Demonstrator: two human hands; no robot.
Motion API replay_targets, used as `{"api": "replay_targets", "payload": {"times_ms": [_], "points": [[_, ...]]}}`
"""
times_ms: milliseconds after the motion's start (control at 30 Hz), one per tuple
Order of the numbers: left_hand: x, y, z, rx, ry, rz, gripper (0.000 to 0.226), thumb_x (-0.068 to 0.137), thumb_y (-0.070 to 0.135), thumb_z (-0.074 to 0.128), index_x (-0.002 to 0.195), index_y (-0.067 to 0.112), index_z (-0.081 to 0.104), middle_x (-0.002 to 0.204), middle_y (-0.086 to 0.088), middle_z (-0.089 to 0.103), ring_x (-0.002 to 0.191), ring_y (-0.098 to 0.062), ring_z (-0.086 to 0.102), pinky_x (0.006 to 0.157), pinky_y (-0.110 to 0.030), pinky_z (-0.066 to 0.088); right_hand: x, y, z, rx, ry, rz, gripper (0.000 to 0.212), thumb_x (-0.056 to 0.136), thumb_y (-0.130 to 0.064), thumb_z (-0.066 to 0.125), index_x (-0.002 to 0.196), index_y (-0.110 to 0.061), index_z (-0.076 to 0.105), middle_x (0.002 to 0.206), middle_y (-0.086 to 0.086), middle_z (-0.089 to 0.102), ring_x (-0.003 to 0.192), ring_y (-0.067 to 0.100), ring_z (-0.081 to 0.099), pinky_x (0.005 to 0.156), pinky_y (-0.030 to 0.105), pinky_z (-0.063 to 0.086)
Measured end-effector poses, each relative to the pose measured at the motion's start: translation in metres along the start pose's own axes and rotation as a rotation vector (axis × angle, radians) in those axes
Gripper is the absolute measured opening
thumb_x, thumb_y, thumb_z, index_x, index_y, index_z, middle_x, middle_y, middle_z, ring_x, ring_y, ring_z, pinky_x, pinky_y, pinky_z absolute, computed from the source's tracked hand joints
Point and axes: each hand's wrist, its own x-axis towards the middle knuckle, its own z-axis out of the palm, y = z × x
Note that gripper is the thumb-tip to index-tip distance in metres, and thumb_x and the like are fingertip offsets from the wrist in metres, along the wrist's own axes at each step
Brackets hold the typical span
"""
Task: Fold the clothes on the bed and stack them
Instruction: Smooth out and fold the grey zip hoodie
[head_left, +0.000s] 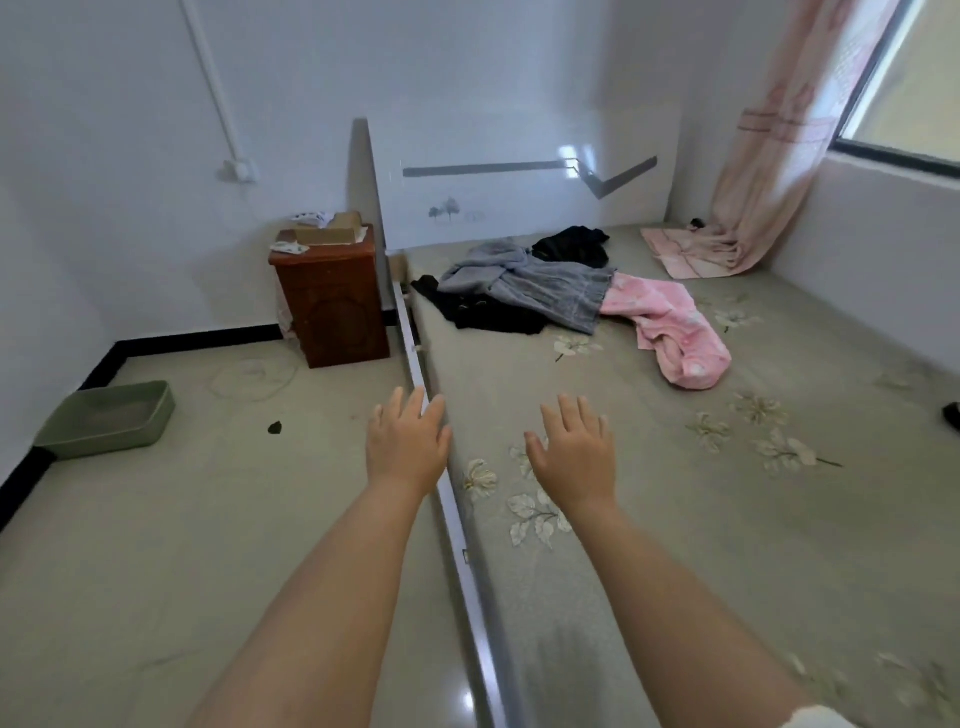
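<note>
Inspector A: We record both hands raised over the near edge of the bed, palms down. The left hand hangs over the bed's white side rail, its grip spread, fingers straight, holding nothing.

Inspector B: We confirm. The right hand is over the flowered sheet, grip likewise spread and empty. Neither hand touches any garment.

Inspector A: We note the clothes lie unfolded at the far end, near the headboard: a grey garment in the middle, overlapping a black garment to its left; a second black garment just beyond it.

Inspector B: And a pink garment to the right, touching the grey one's edge. All are well apart from the hands.

Inspector A: On the floor at left we see a wooden nightstand beside the bed and a green tray.
</note>
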Motion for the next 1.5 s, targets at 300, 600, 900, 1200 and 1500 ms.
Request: {"api": "replay_targets", "payload": {"times_ms": [300, 600, 900, 1200, 1500], "points": [[0.028, -0.129, 0.037, 0.023, -0.1, 0.048, 0.045, 0.097, 0.036, 0.029, 0.14, 0.024, 0.027, 0.151, -0.001, 0.023, 0.14, -0.021, 0.016, 0.109, -0.037, 0.02, 0.016, -0.094, 0.067, -0.018, -0.021, 0.095, 0.04, 0.069, -0.012, 0.078, 0.105, 0.002, 0.066, 0.115, 0.026, 0.061, 0.109, 0.044, 0.056, 0.09, 0.054, 0.044], [0.152, -0.155, 0.07, -0.002, -0.117, 0.16, 0.047, 0.098, 0.036, 0.028, 0.143, 0.022, 0.026, 0.153, -0.001, 0.02, 0.141, -0.023, 0.012, 0.112, -0.037, 0.017, 0.122, -0.073, 0.123, -0.004, -0.013, 0.165, 0.044, 0.095, -0.027, 0.045, 0.134, -0.006, 0.044, 0.146, 0.016, 0.033, 0.139, 0.03, 0.024, 0.11, 0.039, 0.021], [0.399, -0.2, 0.074, 0.044, -0.054, 0.161, 0.043, 0.098, 0.034, 0.03, 0.14, 0.021, 0.033, 0.148, 0.0, 0.03, 0.138, -0.02, 0.018, 0.107, -0.035, 0.021, 0.376, -0.082, 0.184, 0.077, 0.027, 0.137, 0.042, 0.09, -0.018, 0.056, 0.126, 0.003, 0.052, 0.137, 0.025, 0.043, 0.133, 0.04, 0.033, 0.108, 0.045, 0.027], [0.624, -0.279, 0.117, 0.024, -0.059, 0.154, 0.045, 0.099, 0.037, 0.028, 0.142, 0.024, 0.03, 0.151, 0.002, 0.025, 0.14, -0.02, 0.015, 0.11, -0.035, 0.02, 0.615, -0.094, 0.27, -0.075, -0.046, 0.102, 0.045, 0.096, -0.032, 0.041, 0.136, -0.01, 0.042, 0.147, 0.01, 0.035, 0.14, 0.025, 0.021, 0.112, 0.038, 0.018], [0.878, -0.324, 0.182, 0.028, -0.146, 0.349, 0.044, 0.098, 0.038, 0.03, 0.137, 0.021, 0.036, 0.146, -0.001, 0.032, 0.137, -0.021, 0.021, 0.107, -0.035, 0.025, 0.809, -0.093, 0.362, -0.101, -0.138, 0.304, 0.046, 0.096, -0.032, 0.041, 0.137, -0.011, 0.04, 0.148, 0.008, 0.033, 0.141, 0.023, 0.019, 0.113, 0.037, 0.018]]}}
